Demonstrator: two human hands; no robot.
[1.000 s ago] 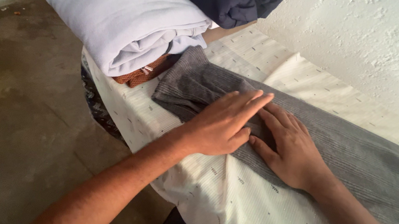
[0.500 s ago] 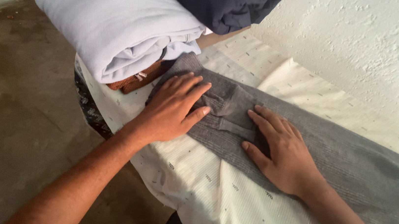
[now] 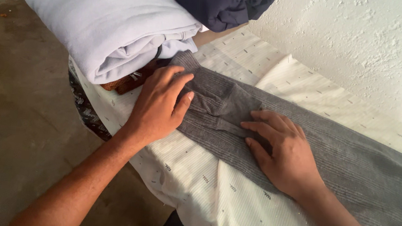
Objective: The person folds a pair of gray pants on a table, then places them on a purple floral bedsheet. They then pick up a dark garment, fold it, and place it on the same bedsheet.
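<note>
A grey ribbed garment (image 3: 335, 162) is being pressed flat under the left hand (image 3: 159, 106) and right hand (image 3: 284, 154), fingers extended, nothing gripped.

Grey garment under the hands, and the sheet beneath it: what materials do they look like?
Grey garment: looks like a ribbed knit or fine corduroy, matte; thin parallel lines run along it. Sheet: seems a woven cotton, cream, matte, with faint stripes and small dark flecks. Both hands, left hand and right hand, lie flat on the garment.

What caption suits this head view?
Left hand and right hand press flat on grey ribbed cloth beside folded fabrics.
</note>
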